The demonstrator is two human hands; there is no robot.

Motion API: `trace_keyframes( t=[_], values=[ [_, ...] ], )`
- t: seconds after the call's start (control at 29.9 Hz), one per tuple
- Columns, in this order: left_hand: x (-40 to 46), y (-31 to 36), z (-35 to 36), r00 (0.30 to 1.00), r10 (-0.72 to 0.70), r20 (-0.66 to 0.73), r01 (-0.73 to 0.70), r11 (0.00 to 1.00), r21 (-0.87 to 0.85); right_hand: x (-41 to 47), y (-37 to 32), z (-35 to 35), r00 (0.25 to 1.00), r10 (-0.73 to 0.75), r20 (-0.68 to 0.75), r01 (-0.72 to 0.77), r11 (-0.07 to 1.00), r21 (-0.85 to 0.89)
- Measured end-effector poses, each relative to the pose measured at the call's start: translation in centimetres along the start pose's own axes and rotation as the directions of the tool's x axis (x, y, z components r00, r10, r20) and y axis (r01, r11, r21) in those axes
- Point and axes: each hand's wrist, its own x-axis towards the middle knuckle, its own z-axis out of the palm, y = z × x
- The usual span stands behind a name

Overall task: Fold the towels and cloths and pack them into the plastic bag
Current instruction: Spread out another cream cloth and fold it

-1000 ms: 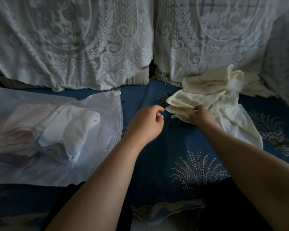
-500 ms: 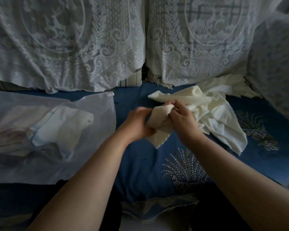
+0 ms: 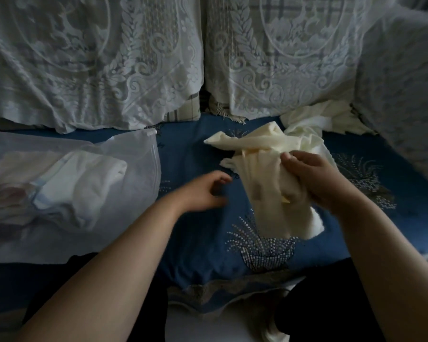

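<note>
A cream cloth [image 3: 262, 174] hangs bunched above the blue sofa seat, and my right hand [image 3: 314, 176] grips it near its middle. My left hand [image 3: 205, 191] hovers just left of the cloth, blurred, fingers loosely curled and holding nothing. A clear plastic bag [image 3: 139, 169] lies on the seat at the left with folded white and pale towels [image 3: 89, 183] inside. More cream cloth [image 3: 314, 119] lies crumpled at the back right of the seat.
White lace covers [image 3: 124, 58] drape the sofa back, and a lace-covered armrest [image 3: 403, 99] rises at the right. The blue patterned seat cover [image 3: 195, 243] stretches between bag and cloths. My dark-clothed legs [image 3: 307, 312] are at the bottom.
My right hand lifted a cream cloth off the pile and drew it toward me. My left hand touched it briefly, then let go and moved left.
</note>
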Motion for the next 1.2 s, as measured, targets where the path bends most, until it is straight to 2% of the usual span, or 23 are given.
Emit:
trace_keyframes(
  t=[0.03,0.1,0.13,0.2,0.27,0.3,0.33,0.37,0.43,0.53,0.6,0.63,0.7,0.74,0.77,0.84,0.9,0.94,0.97,1.0,1.07,1.14,1.2],
  values=[
    [0.1,-0.2,1.5,0.999,0.026,0.03,-0.03,0.99,0.139,-0.1,-0.1,0.3,0.998,-0.027,0.063,0.017,0.988,0.15],
    [1.1,-0.5,3.9,0.993,0.12,-0.01,-0.114,0.962,0.246,-0.5,-0.9,0.7,0.986,-0.076,0.149,0.014,0.926,0.377],
    [1.4,-0.7,4.4,0.985,0.157,-0.066,-0.142,0.972,0.189,-0.8,-1.3,0.9,0.98,-0.09,0.18,0.003,0.901,0.434],
    [1.9,0.1,3.8,0.958,0.25,-0.14,-0.208,0.942,0.262,-1.1,-1.7,0.5,0.973,-0.093,0.212,-0.014,0.89,0.456],
    [2.0,1.3,2.5,0.938,0.285,-0.199,-0.241,0.946,0.219,-0.8,-1.7,-0.5,0.988,-0.034,0.151,-0.008,0.962,0.274],
    [1.8,1.9,1.8,0.927,0.335,-0.17,-0.29,0.926,0.241,-0.2,-1.3,-1.4,0.997,0.004,0.074,-0.006,1.0,0.027],
    [1.4,1.9,1.1,0.94,0.304,-0.152,-0.266,0.937,0.228,0.8,-0.7,-2.4,1.0,0.017,-0.011,-0.019,0.954,-0.298],
    [0.7,2.1,0.4,0.962,0.244,-0.124,-0.222,0.961,0.163,1.9,0.2,-3.3,0.999,0.029,-0.037,-0.045,0.815,-0.578],
    [0.0,2.3,-0.2,0.987,0.155,-0.053,-0.152,0.987,0.057,3.6,2.2,-4.2,0.987,0.158,-0.015,-0.101,0.552,-0.827],
    [-0.7,2.7,0.6,0.995,0.099,0.011,-0.099,0.963,0.251,4.1,4.5,-3.6,0.975,0.2,-0.095,-0.167,0.386,-0.907],
    [-1.0,2.9,1.4,0.997,0.059,0.053,-0.076,0.909,0.41,3.3,5.0,-2.0,0.984,0.008,-0.179,-0.173,0.316,-0.933],
    [-1.0,2.8,1.7,0.998,0.033,0.058,-0.055,0.895,0.443,2.8,5.1,-0.7,0.978,-0.13,-0.162,-0.104,0.369,-0.924],
    [-1.2,3.2,1.9,0.998,0.002,0.063,-0.031,0.891,0.452,1.7,4.9,2.4,0.946,-0.315,-0.072,0.134,0.585,-0.8],
    [-1.2,3.4,2.1,0.998,-0.003,0.06,-0.024,0.893,0.449,1.6,4.9,3.7,0.93,-0.369,-0.007,0.24,0.619,-0.748],
    [-1.2,3.4,2.2,0.998,-0.001,0.061,-0.027,0.89,0.456,1.9,5.0,4.7,0.916,-0.396,0.07,0.312,0.591,-0.744],
    [-1.5,3.6,2.3,0.997,0.005,0.076,-0.039,0.887,0.46,3.6,5.9,5.2,0.902,-0.376,0.214,0.373,0.426,-0.824],
    [-1.7,3.5,2.3,0.994,0.035,0.104,-0.078,0.896,0.437,5.6,6.9,4.3,0.928,-0.271,0.256,0.326,0.259,-0.909],
    [-1.8,3.4,2.3,0.992,0.051,0.114,-0.095,0.901,0.422,6.6,7.2,3.7,0.944,-0.24,0.224,0.279,0.223,-0.934],
    [-1.9,3.2,2.1,0.991,0.073,0.114,-0.114,0.905,0.411,7.5,7.4,3.2,0.955,-0.246,0.168,0.227,0.238,-0.944],
    [-2.0,3.1,1.9,0.991,0.086,0.106,-0.122,0.908,0.402,7.9,7.1,2.7,0.958,-0.27,0.093,0.179,0.315,-0.932],
    [-2.1,2.8,1.2,0.992,0.093,0.081,-0.118,0.909,0.4,8.1,5.6,1.8,0.93,-0.344,-0.131,0.128,0.635,-0.762],
    [-2.3,2.4,0.4,0.996,0.046,0.079,-0.076,0.895,0.439,7.9,3.8,-0.1,0.837,-0.303,-0.455,0.06,0.878,-0.475],
    [-2.5,2.1,-0.5,0.995,-0.029,0.095,-0.023,0.863,0.504,8.2,3.5,-3.1,0.752,-0.161,-0.639,-0.145,0.905,-0.399]
  ],
)
